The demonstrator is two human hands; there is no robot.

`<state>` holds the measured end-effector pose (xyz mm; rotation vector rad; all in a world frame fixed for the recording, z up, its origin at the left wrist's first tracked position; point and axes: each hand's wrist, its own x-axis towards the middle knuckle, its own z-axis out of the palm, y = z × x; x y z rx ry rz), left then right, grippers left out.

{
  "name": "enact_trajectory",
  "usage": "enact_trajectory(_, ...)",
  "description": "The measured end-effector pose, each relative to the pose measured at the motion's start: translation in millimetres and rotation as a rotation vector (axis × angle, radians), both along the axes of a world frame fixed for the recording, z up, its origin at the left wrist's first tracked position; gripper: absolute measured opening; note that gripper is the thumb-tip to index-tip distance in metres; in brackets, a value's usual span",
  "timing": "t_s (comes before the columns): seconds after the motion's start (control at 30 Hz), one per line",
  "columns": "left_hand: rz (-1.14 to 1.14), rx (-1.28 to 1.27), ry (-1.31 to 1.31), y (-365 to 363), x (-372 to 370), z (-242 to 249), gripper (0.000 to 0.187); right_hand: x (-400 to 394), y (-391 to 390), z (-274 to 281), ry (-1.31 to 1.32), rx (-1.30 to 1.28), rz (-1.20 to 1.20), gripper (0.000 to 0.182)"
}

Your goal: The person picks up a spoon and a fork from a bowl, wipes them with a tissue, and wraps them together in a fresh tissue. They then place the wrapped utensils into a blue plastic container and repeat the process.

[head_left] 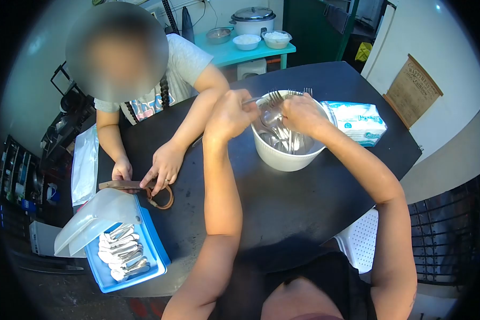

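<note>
In front of me stands a white bowl [285, 161] with loose spoons [272, 120] and forks [276, 98] in it. My left hand [230, 114] is closed at the bowl's left rim, pinching a fork whose metal handle runs toward the tines over the bowl. Over the right side of the bowl, my right hand [304, 113] has its fingers curled down among the cutlery, with fork tines showing just beyond the knuckles. What those fingers grip is hidden, and I cannot tell which piece it is.
A tissue pack [357, 124] lies right of the bowl on the dark table [314, 197]. At front left, a blue box [157, 261] with a raised clear lid [93, 218] holds wrapped cutlery [124, 253]. Across the table, a person's hands [162, 166] hold a brown-cased phone [121, 184].
</note>
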<state>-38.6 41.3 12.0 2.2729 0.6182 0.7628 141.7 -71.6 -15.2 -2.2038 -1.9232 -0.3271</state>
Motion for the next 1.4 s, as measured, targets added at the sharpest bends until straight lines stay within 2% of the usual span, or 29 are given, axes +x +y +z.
enact_trajectory(0.03,-0.004,0.017,-0.014,-1.0,-0.8,0.5,0.015,1.4,1.1,-0.2,0.000,-0.002,0.001,0.012)
enact_trajectory(0.1,-0.006,0.035,-0.027,-3.4,-3.8,6.3,0.015,-0.4,3.8,7.4,0.045,-0.176,-0.074,0.021)
enact_trajectory(0.2,-0.009,-0.038,0.025,-4.6,-10.8,13.6,0.026,-1.5,3.1,8.1,0.078,-0.089,-0.077,0.018)
enact_trajectory(0.27,-0.022,-0.107,-0.083,-4.4,-15.5,13.7,0.026,-0.1,4.8,6.7,0.066,-0.099,-0.059,0.017)
enact_trajectory(0.37,-0.083,-0.058,-0.241,6.0,-15.2,0.9,0.033,3.1,4.8,8.2,0.104,-0.119,-0.061,0.018)
enact_trajectory(0.5,-0.156,-0.053,-0.143,11.8,-24.0,10.5,0.034,2.1,-1.5,20.9,0.160,-0.112,-0.139,0.023)
enact_trajectory(0.57,-0.254,-0.305,-0.443,-0.9,-18.7,16.6,0.040,2.3,-0.4,21.1,0.143,-0.115,-0.121,0.025)
enact_trajectory(0.6,-0.233,-0.391,-0.431,-10.4,-21.7,25.2,0.043,2.7,-1.0,21.3,0.128,-0.118,-0.105,0.027)
enact_trajectory(0.63,-0.238,-0.392,-0.432,-13.0,-22.2,30.6,0.043,1.4,-0.1,19.9,0.127,-0.118,-0.110,0.027)
enact_trajectory(0.7,-0.176,-0.186,-0.390,-15.5,-22.2,37.5,0.047,-2.8,4.0,17.6,0.094,-0.160,-0.078,0.030)
enact_trajectory(0.73,-0.173,-0.285,-0.418,-13.8,-19.2,34.9,0.037,-1.5,4.5,20.0,0.052,-0.169,-0.068,0.032)
enact_trajectory(0.83,-0.158,-0.223,-0.434,0.2,-18.1,18.0,0.032,-4.5,6.4,24.2,0.032,-0.240,-0.150,0.029)
enact_trajectory(0.87,-0.142,-0.244,-0.425,-3.0,-18.9,18.4,0.037,0.1,8.5,19.8,0.027,-0.233,-0.149,0.029)
enact_trajectory(0.9,-0.143,-0.237,-0.430,-4.7,-21.1,20.3,0.037,9.4,11.2,11.5,0.074,-0.166,-0.151,0.027)
enact_trajectory(0.97,-0.230,-0.380,-0.409,-6.2,-23.5,24.5,0.042,35.9,14.8,6.1,0.117,-0.091,-0.152,0.025)
enact_trajectory(1.03,-0.320,-0.364,-0.493,-8.5,-15.9,24.4,0.037,62.6,16.7,15.1,0.741,-0.071,-0.098,0.020)
enact_trajectory(1.1,-0.418,-0.494,-0.555,-13.9,-7.9,26.1,0.041,49.0,4.0,40.6,0.973,0.102,-0.007,0.023)
enact_trajectory(1.17,-0.409,-0.526,-0.578,-19.4,0.6,25.9,0.041,46.9,-5.2,60.7,1.011,0.185,0.035,0.020)
enact_trajectory(1.23,-0.343,-0.646,-0.615,-21.9,8.2,25.8,0.037,37.3,-20.1,87.2,1.057,0.211,0.146,0.026)
enact_trajectory(1.4,-0.342,-0.640,-0.622,-19.5,15.6,19.3,0.042,26.9,-27.1,97.6,1.193,0.253,0.197,0.026)
